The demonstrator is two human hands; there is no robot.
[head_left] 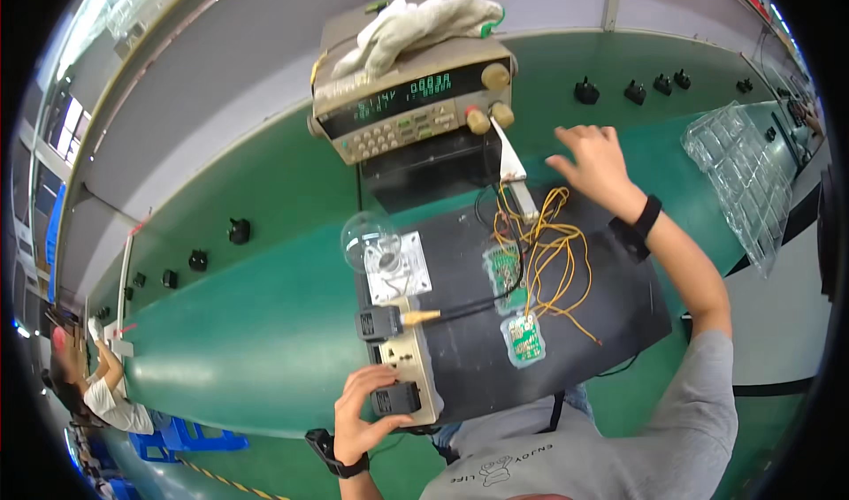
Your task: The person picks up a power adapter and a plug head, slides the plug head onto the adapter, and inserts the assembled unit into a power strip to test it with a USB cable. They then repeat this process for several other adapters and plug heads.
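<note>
From where I stand, the left hand [358, 412] has its fingers curled around the sides of a black adapter [395, 399], which sits at the near end of the socket strip [426, 392]. A slanted pull there could bind the pins, which I can't see, or drag the strip sideways. The right hand [600, 166] is empty, its fingers loosely spread beyond the yellow wires [566, 301]; a careless sweep back might catch a loop and tug the 2 circuit boards [525, 343] askew. Another adapter [376, 324] trails a black cable [469, 307], so a snag on that could work the connection loose. The glass bulb [361, 239] looks easiest to break if an arm knocks it.

The strip and circuit boards rest on a dark board [610, 314] over a green tabletop [239, 341]. Behind stands a boxy meter [411, 111] with a glove [424, 31] on top. More adapters [586, 91] line the far side, and a clear plastic tray [738, 182] lies rightward. Off left, a person [110, 403] in white is near a blue stool [190, 438].
</note>
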